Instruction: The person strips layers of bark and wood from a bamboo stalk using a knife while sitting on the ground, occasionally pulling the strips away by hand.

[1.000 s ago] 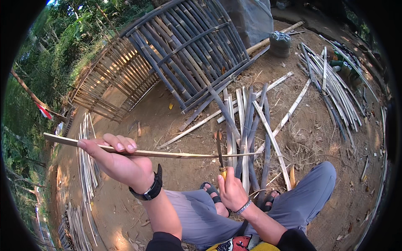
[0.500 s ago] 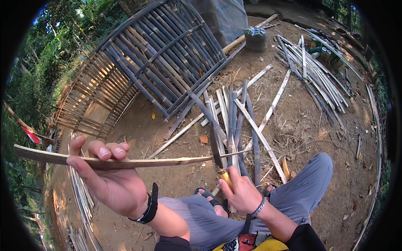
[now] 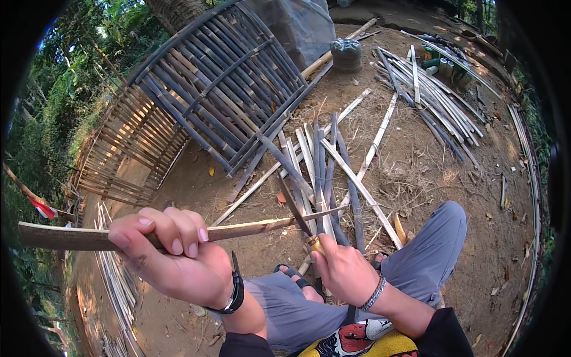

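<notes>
One bamboo strip lies horiz., L hand gripping.

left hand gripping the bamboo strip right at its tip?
No: the left hand grips the bamboo strip partway along, and a bare length of strip sticks out past the fist toward the picture's left edge.

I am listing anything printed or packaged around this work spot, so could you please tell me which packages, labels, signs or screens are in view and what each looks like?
Green can-like containers: far right, beside the heap of split bamboo; too small to tell more.
Red-and-white flag: left edge, on a slanted pole.
No screens, signs or readable labels show.
</notes>
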Tool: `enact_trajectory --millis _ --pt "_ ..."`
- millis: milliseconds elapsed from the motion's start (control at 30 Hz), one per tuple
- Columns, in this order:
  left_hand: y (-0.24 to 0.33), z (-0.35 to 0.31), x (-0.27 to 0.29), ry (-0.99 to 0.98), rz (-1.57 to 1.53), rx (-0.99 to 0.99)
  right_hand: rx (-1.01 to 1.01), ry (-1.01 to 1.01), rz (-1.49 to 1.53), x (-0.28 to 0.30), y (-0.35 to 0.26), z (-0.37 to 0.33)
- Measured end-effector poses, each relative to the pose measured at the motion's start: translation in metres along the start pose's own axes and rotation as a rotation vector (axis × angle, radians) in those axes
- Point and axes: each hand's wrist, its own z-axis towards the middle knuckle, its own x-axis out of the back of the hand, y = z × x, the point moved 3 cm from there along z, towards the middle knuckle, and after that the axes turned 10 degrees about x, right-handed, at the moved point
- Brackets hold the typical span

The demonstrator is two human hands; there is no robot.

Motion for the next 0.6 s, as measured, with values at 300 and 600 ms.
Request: enact_trajectory --millis 300,600 --pt "0.007 -0.014 -0.007 0.011 0.015 -0.010 0.020 0.001 -0.088 0.007 -0.015 -0.004" --pt "0.009 -0.022 -0.012 0.013 -0.012 -0.050 -0.013 -0.034 -0.071 0.007 -0.017 -0.019"
